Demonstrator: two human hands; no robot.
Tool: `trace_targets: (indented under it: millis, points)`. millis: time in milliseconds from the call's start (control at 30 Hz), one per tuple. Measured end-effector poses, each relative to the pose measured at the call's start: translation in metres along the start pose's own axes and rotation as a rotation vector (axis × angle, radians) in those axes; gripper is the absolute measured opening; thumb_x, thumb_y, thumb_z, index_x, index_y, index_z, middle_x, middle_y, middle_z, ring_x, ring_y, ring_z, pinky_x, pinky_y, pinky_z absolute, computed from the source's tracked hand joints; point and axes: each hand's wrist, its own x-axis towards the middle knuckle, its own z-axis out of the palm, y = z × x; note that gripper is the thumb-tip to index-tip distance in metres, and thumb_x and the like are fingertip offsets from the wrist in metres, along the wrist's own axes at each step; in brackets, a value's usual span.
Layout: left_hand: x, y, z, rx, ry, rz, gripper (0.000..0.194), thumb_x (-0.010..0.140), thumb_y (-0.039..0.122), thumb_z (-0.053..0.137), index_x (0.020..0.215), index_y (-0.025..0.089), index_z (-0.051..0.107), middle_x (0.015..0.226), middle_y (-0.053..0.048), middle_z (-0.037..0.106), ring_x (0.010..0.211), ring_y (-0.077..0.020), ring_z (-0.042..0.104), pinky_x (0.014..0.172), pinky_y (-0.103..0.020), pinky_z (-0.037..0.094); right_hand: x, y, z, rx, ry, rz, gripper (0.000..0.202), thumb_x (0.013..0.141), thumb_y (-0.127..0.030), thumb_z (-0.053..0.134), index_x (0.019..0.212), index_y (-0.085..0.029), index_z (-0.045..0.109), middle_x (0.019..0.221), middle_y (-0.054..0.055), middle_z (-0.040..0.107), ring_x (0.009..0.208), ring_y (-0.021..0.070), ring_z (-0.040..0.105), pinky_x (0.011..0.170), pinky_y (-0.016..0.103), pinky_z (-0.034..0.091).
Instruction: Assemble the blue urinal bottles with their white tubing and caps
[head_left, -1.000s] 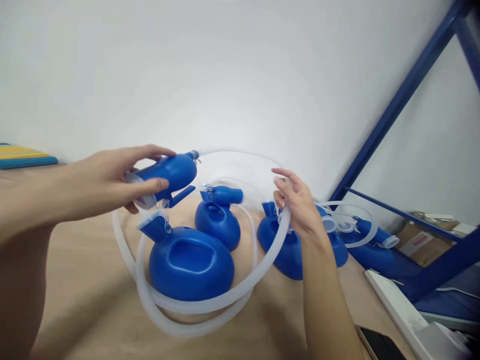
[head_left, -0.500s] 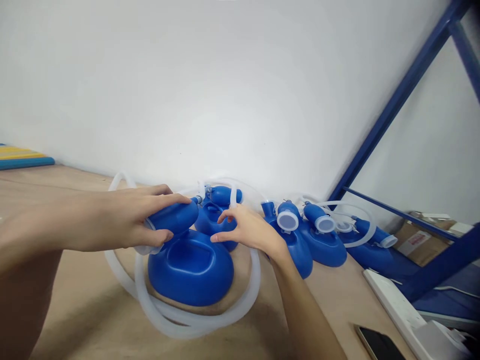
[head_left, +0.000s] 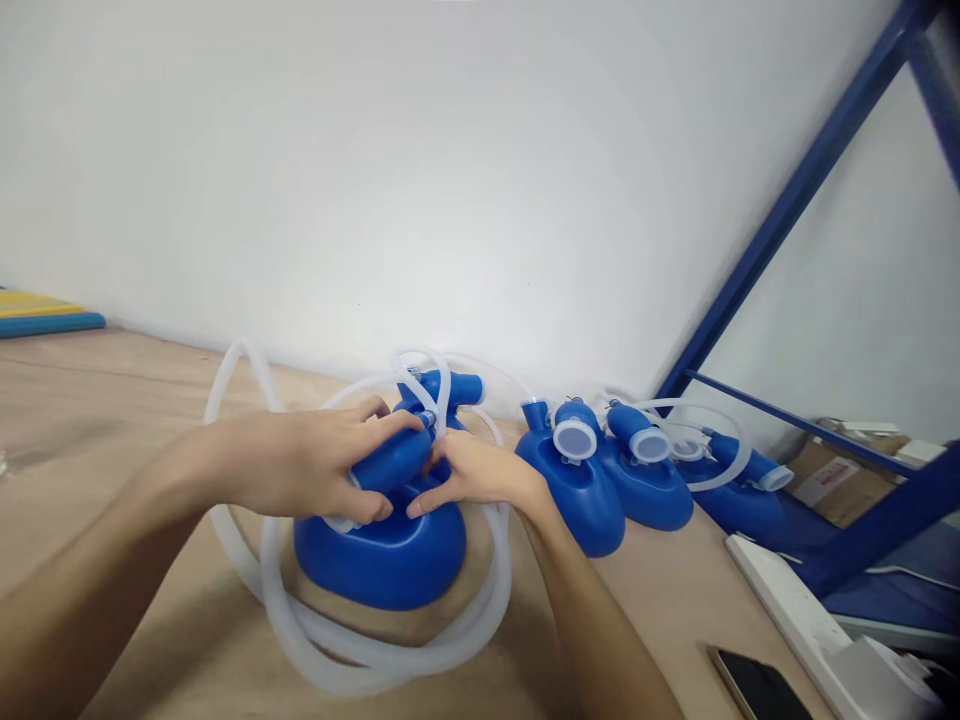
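Note:
A blue plastic urinal bottle [head_left: 382, 572] with a rounded body lies on the table right in front of me. My left hand [head_left: 330, 465] is wrapped around its neck [head_left: 397, 458], thumb on the near side. Against the bottle's right side is my right hand [head_left: 469, 475], thumb on the body and fingers partly hidden behind the neck. A translucent white tube [head_left: 382, 665] loops around the front of the bottle and rises at the left. Behind my hands stands a second blue bottle [head_left: 459, 386], partly covered.
More blue bottles [head_left: 577, 505] with white caps [head_left: 576, 440] stand in a row to the right. Farther right are a blue metal frame [head_left: 780, 210], a white power strip [head_left: 787, 610], a phone [head_left: 757, 685] and a cardboard box [head_left: 832, 485]. A white wall [head_left: 450, 180] closes the back.
My left hand has moved right with the bottle's neck, which now sits over the body. My right hand has come in from beside the bottle to touch it. The tube loops have shifted.

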Motion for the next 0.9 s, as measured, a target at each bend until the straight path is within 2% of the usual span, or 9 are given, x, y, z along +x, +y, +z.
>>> trace_targets:
  millis: [67,267,367,467,533,633,767,833,900]
  points:
    - [0.004,0.009,0.008,-0.012,-0.056,0.010,0.073,0.079,0.060,0.065,0.148,0.036,0.057,0.135,-0.010,0.062,0.093,-0.0289,0.073,0.079,-0.036,0.058,0.004,0.006,0.000,0.061,-0.036,-0.030,0.051,0.076,-0.048,0.088,0.056,-0.020,0.050,0.058,-0.006,0.043,0.060,0.0122,0.041,0.058,0.030,0.030]
    - [0.012,0.026,0.025,0.000,-0.085,-0.057,0.095,0.089,0.075,0.051,0.167,0.026,0.030,0.150,-0.023,0.052,0.107,-0.0411,0.071,0.090,-0.050,0.055,0.006,0.021,-0.002,0.131,-0.097,-0.011,0.042,0.073,-0.054,0.085,0.065,-0.020,0.062,0.068,-0.003,0.058,0.071,0.0158,0.053,0.064,0.029,0.040]
    - [0.014,0.016,0.017,-0.063,-0.123,-0.013,0.104,0.088,0.085,0.044,0.170,0.028,0.018,0.167,-0.019,0.036,0.133,-0.0422,0.059,0.105,-0.050,0.050,0.006,0.021,-0.002,0.160,-0.020,0.043,0.035,0.067,-0.043,0.088,0.067,-0.019,0.062,0.073,-0.003,0.060,0.073,0.0163,0.056,0.066,0.029,0.042]
    - [0.011,-0.003,0.001,-0.187,-0.036,-0.015,0.092,0.094,0.084,0.032,0.170,0.035,0.011,0.173,-0.008,0.029,0.148,-0.0384,0.045,0.115,-0.048,0.044,-0.003,0.018,-0.012,0.200,0.151,0.055,0.024,0.066,-0.034,0.085,0.071,-0.018,0.066,0.080,-0.001,0.063,0.079,0.0175,0.058,0.071,0.029,0.045]
    - [0.010,-0.014,-0.009,-0.333,0.079,-0.072,0.086,0.096,0.083,0.027,0.169,0.039,0.014,0.169,-0.005,0.038,0.140,-0.0355,0.054,0.109,-0.044,0.051,-0.016,0.014,-0.024,0.244,0.276,0.027,0.017,0.073,-0.032,0.077,0.079,-0.018,0.071,0.091,0.002,0.067,0.089,0.0199,0.060,0.081,0.031,0.047]
    - [0.011,-0.023,-0.018,-0.546,0.254,-0.142,0.082,0.096,0.084,0.027,0.162,0.036,0.037,0.151,-0.007,0.059,0.120,-0.0301,0.068,0.093,-0.039,0.061,-0.043,0.006,-0.044,0.236,0.417,0.086,0.020,0.071,-0.035,0.077,0.079,-0.018,0.069,0.101,0.004,0.068,0.096,0.0233,0.061,0.090,0.036,0.047]
    - [0.021,-0.030,-0.014,-0.254,0.446,-0.127,0.071,0.095,0.075,0.043,0.143,0.027,0.061,0.134,-0.010,0.069,0.118,-0.0321,0.067,0.099,-0.043,0.057,-0.075,-0.008,-0.059,0.126,0.451,0.214,0.020,0.070,-0.037,0.079,0.078,-0.020,0.070,0.113,0.006,0.067,0.105,0.0278,0.062,0.098,0.042,0.046]
    - [0.027,-0.036,-0.009,-0.089,0.391,-0.141,0.066,0.098,0.067,0.039,0.145,0.025,0.060,0.134,-0.011,0.069,0.119,-0.0329,0.066,0.104,-0.047,0.053,-0.086,-0.015,-0.064,0.095,0.454,0.235,0.020,0.070,-0.038,0.079,0.075,-0.021,0.070,0.113,0.006,0.066,0.106,0.0281,0.063,0.102,0.044,0.045]
    - [0.033,-0.043,-0.003,-0.019,0.211,-0.179,0.068,0.098,0.061,0.034,0.150,0.023,0.056,0.143,-0.012,0.063,0.125,-0.0334,0.063,0.109,-0.047,0.048,-0.097,-0.020,-0.068,0.059,0.457,0.248,0.021,0.069,-0.040,0.079,0.075,-0.022,0.070,0.114,0.006,0.064,0.107,0.0281,0.064,0.106,0.045,0.045]
